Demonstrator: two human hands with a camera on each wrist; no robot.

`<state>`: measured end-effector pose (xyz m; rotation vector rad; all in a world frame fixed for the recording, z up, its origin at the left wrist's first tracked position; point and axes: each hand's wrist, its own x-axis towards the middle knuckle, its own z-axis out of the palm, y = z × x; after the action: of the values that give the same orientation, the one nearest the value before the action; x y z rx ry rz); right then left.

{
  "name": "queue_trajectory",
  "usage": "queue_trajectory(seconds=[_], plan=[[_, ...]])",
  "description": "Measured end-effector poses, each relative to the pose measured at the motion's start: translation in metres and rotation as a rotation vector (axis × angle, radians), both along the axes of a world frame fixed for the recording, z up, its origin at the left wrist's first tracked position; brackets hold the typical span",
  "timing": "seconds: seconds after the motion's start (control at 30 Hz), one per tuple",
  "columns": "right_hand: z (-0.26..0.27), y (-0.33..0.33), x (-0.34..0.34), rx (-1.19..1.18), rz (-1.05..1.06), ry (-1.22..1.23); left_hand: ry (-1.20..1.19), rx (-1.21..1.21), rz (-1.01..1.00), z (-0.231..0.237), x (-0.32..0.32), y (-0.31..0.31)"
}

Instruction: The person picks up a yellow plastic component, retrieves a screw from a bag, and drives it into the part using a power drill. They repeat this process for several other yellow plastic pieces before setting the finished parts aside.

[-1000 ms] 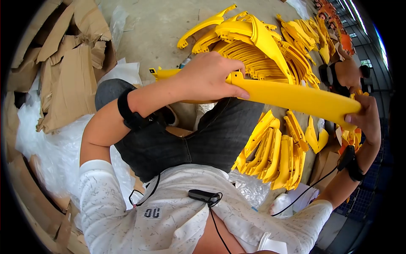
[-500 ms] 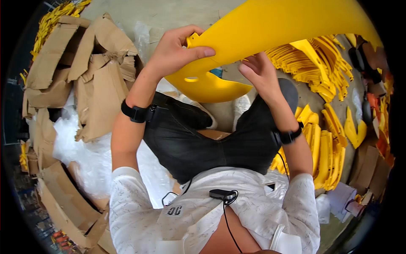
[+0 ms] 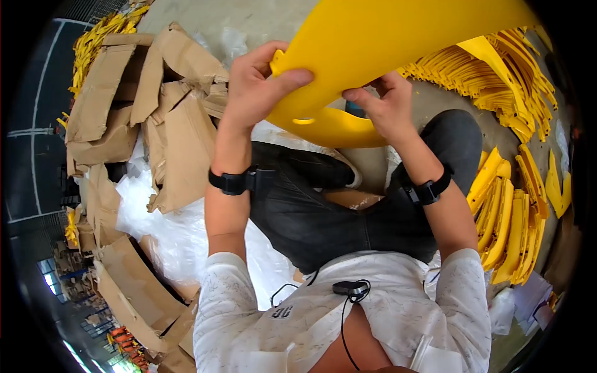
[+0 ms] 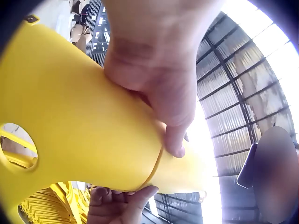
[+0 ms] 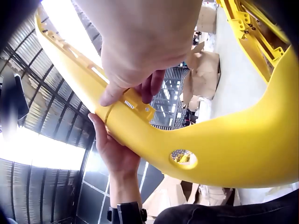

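Note:
In the head view a large, curved, glossy yellow panel (image 3: 373, 37) is held up above the lap. My left hand (image 3: 255, 87) pinches its left edge, thumb on the face, beside a small tab. My right hand (image 3: 390, 107) grips the lower edge, its fingers partly hidden behind the panel. A seam crosses the yellow panel (image 4: 79, 107) in the left wrist view, with left hand (image 4: 154, 84) and right hand (image 4: 117, 205) close to it. From the right wrist, the panel (image 5: 233, 144) shows an oval hole; right hand (image 5: 135, 60) and left hand (image 5: 119, 156) hold opposite edges.
Torn cardboard (image 3: 186, 140) and clear plastic wrap (image 3: 180, 224) lie on the left. Nested yellow parts (image 3: 510, 81) stand at the upper right, with more yellow parts (image 3: 507, 224) below them. Bent legs (image 3: 348, 217) are under the panel.
My right hand has left the panel's far end and come in close to my left hand. The panel has swung up and turned. The head view has shifted left.

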<state>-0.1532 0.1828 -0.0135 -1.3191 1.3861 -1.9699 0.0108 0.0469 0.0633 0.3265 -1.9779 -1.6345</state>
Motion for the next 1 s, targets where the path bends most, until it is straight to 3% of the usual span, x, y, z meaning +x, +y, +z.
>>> queue_trajectory(seconds=[0.07, 0.13, 0.3, 0.33, 0.37, 0.4, 0.43, 0.5, 0.53, 0.6, 0.63, 0.67, 0.7, 0.73, 0.77, 0.8, 0.87, 0.93, 0.97, 1.0], plan=[[0.001, -0.008, -0.001, -0.034, -0.010, -0.031, -0.001, -0.056, 0.071, 0.000, -0.004, -0.002], [0.001, -0.004, -0.002, -0.062, 0.095, -0.228, -0.039, -0.145, 0.128, 0.008, -0.009, 0.008], [0.007, 0.003, -0.003, 0.104, 0.147, -0.069, -0.172, -0.223, 0.276, -0.001, -0.004, -0.003], [0.013, 0.003, -0.001, 0.159, 0.145, -0.067, -0.095, -0.121, 0.272, 0.001, -0.001, -0.001], [0.021, 0.004, -0.002, 0.148, 0.084, 0.070, -0.025, -0.023, 0.214, -0.012, 0.010, -0.015], [0.027, 0.011, -0.011, 0.144, 0.035, 0.209, -0.015, -0.135, 0.234, -0.010, 0.016, -0.020], [0.032, 0.032, -0.030, 0.193, -0.022, 0.207, 0.019, -0.128, 0.292, -0.013, 0.023, -0.027], [0.048, 0.059, -0.072, 0.022, -0.298, 0.328, 0.113, -0.160, 0.279, -0.031, 0.047, -0.060], [0.051, 0.084, -0.101, 0.102, -0.372, 0.221, 0.100, -0.149, 0.277, -0.036, 0.057, -0.075], [0.001, 0.120, -0.185, -0.004, -0.716, 0.283, 0.118, -0.104, 0.297, -0.038, 0.064, -0.081], [-0.027, 0.146, -0.213, 0.008, -0.755, 0.228, 0.153, -0.105, 0.319, -0.037, 0.062, -0.080], [-0.065, 0.174, -0.232, 0.348, -0.957, 0.266, 0.157, -0.131, 0.371, -0.040, 0.068, -0.086], [-0.123, 0.207, -0.259, 0.687, -0.974, 0.356, 0.173, -0.160, 0.419, -0.043, 0.066, -0.084], [-0.189, 0.234, -0.267, 0.850, -0.990, 0.398, 0.188, -0.192, 0.470, -0.044, 0.065, -0.083], [-0.234, 0.255, -0.261, 1.156, -0.874, 0.291, 0.190, -0.177, 0.456, -0.044, 0.070, -0.086], [-0.297, 0.275, -0.257, 1.301, -0.806, 0.232, 0.190, -0.163, 0.444, -0.045, 0.073, -0.091], [-0.326, 0.286, -0.222, 1.402, -0.623, 0.148, 0.153, -0.198, 0.464, -0.041, 0.069, -0.088], [-0.372, 0.292, -0.208, 1.367, -0.628, -0.018, -0.032, -0.453, 0.561, -0.036, 0.073, -0.098], [-0.380, 0.289, -0.203, 1.379, -0.653, 0.019, 0.054, -0.209, 0.561, -0.035, 0.071, -0.094], [-0.382, 0.285, -0.197, 1.390, -0.680, 0.057, 0.050, -0.214, 0.565, -0.030, 0.064, -0.085]])
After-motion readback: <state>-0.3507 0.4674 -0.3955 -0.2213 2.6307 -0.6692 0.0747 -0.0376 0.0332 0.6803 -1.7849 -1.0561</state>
